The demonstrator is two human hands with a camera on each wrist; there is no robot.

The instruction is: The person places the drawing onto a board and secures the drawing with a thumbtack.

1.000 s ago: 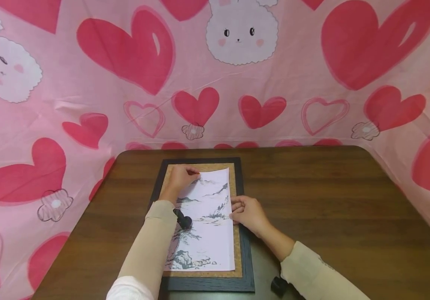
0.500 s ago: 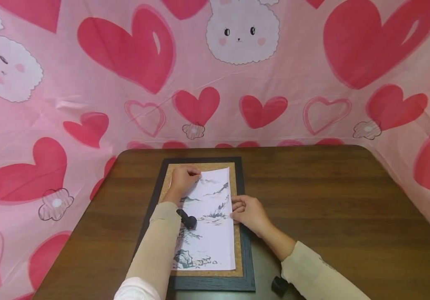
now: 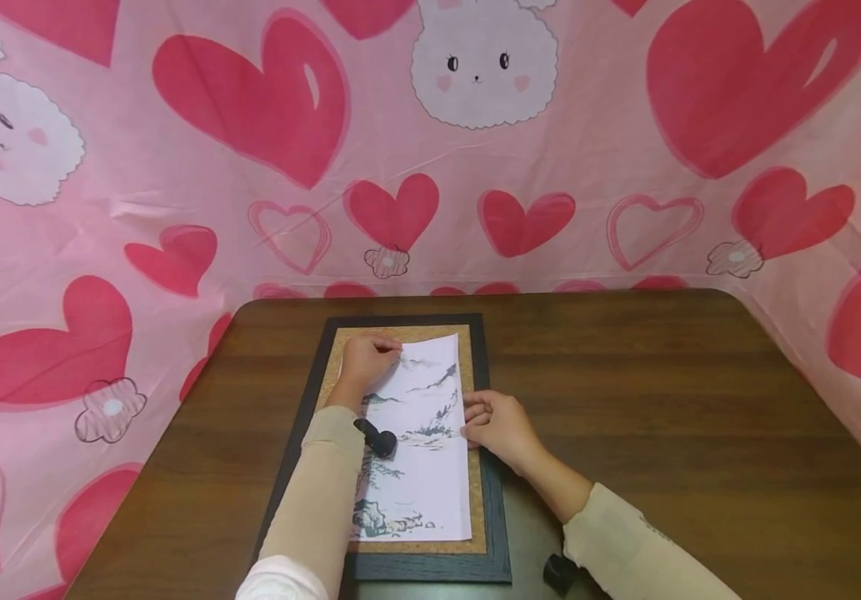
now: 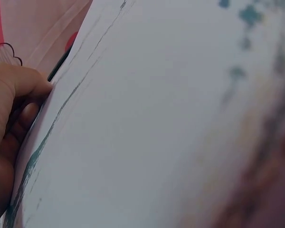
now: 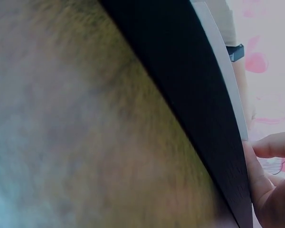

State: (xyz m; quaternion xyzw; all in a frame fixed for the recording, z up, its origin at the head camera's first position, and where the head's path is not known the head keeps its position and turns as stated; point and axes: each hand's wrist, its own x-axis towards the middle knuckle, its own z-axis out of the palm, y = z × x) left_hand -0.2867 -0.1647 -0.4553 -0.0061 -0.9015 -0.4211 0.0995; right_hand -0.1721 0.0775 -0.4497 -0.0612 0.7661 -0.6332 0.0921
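Note:
A long white sheet of paper (image 3: 433,475) printed with an ink landscape lies over a cork board (image 3: 478,521) with a dark frame (image 3: 430,568). Near the sheet's top edge, my left hand (image 3: 366,364) pinches the paper between thumb and fingers. The left wrist view shows that hand (image 4: 12,109) at the paper's border. Halfway down the right side, my right hand (image 3: 501,427) grips the other edge. In the right wrist view, its thumb and finger (image 5: 263,159) meet at the paper's edge beyond the frame. My left hand and forearm hide the sheet's left part.
The board lies on a brown wood-grain table (image 3: 625,383). A pink cloth (image 3: 565,150) printed with hearts and rabbits hangs behind and along both sides. Black wrist-camera mounts (image 3: 379,439) sit at the sleeves.
My left forearm has shifted slightly to the right, with its wrist mount over more of the sheet. The right hand and the board look unmoved.

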